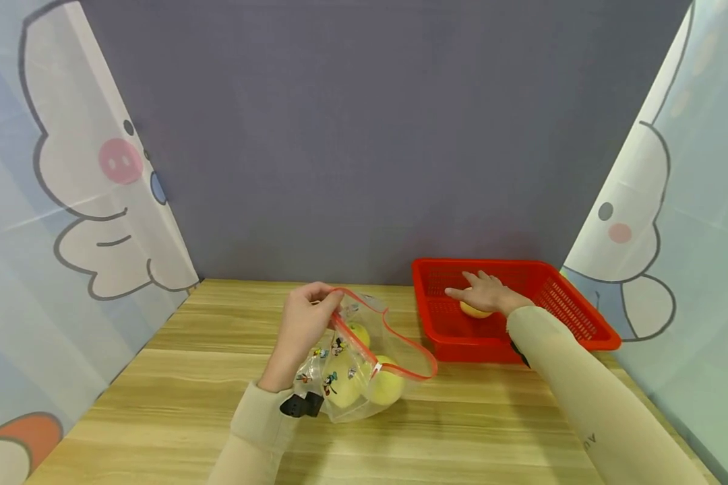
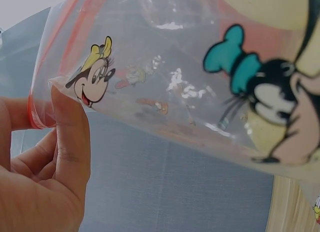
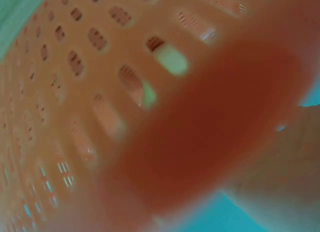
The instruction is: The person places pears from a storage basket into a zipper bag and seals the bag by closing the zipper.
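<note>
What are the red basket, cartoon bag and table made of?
Red basket: probably molded plastic, slightly glossy, with evenly slotted walls. Zip bag: seemingly thin, shiny plastic film; yellow fruit shows through. Table: smooth wood or laminate; grain streaks show.

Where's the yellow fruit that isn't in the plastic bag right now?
In the head view, the loose yellow fruit is inside the red basket at the right of the wooden table, beneath the right hand.

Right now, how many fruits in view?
4: far fruit, near-left fruit and near-right fruit in the clear bag; another fruit in the red basket, below the right hand. More may be hidden.
</note>
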A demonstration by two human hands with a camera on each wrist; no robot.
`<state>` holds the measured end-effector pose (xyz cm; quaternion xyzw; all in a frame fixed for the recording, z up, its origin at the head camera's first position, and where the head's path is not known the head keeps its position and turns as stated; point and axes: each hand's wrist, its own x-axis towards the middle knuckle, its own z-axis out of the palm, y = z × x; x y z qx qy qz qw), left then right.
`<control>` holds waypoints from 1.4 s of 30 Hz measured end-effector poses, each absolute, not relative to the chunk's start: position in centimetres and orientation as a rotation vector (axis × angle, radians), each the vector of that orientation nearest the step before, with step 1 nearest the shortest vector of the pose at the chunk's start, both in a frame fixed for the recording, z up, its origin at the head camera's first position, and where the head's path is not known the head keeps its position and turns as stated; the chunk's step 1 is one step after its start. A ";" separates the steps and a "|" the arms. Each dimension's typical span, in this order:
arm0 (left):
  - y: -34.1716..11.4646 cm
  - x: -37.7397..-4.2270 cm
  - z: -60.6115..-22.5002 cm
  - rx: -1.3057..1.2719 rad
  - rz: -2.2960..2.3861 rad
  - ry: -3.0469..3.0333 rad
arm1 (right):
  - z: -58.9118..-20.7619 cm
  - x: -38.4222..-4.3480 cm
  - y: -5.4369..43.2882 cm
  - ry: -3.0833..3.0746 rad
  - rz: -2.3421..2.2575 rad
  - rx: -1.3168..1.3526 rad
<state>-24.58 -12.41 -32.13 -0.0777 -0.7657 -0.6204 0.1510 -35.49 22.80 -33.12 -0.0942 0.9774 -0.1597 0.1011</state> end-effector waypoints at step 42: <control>-12.5 -24.5 -32.0 -0.200 -1.792 -2.210 | -34.6 -35.5 23.3 2.978 -0.377 -0.244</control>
